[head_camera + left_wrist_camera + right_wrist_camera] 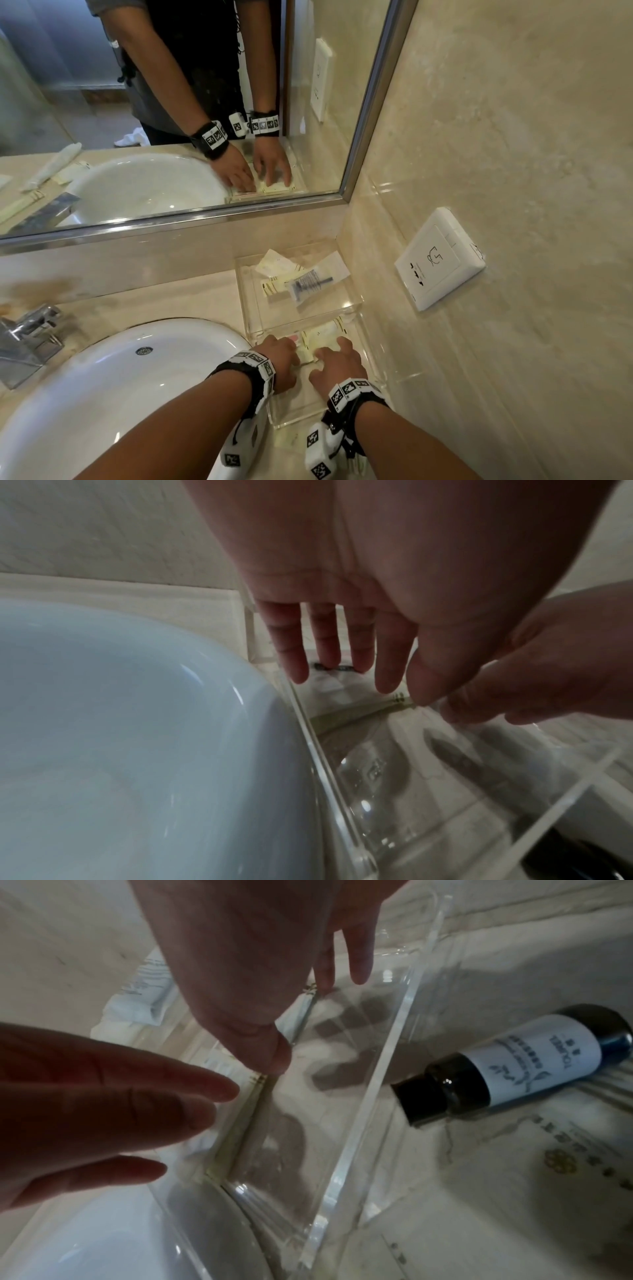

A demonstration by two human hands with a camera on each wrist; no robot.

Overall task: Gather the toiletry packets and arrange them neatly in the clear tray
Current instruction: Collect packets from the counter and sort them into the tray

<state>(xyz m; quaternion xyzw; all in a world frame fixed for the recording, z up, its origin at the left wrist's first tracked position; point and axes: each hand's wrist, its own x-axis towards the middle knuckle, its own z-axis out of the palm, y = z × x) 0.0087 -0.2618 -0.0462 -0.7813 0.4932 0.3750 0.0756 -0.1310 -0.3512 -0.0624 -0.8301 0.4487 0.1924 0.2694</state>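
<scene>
Two clear trays sit on the counter by the wall. The far tray [354, 303] holds several packets, one a clear-wrapped item [310, 282]. Both my hands are inside the near tray [371, 346], over pale yellow packets [322, 335] lying flat in it. My left hand [286, 353] has straight fingers [294, 656] hanging over the packets, holding nothing. The right hand [334, 356] lies flat, and its thumb [276, 1056] presses on a packet's edge [253, 1123]. A pink-marked packet [294, 339] shows beside the left fingers.
A white sink basin [120, 394] borders the near tray on the left, with a chrome tap [30, 339] beyond. A dark bottle [514, 1064] lies on printed packets right of the tray wall [377, 1083]. Another packet [291, 440] lies on the counter. A wall socket [440, 260] is on the right.
</scene>
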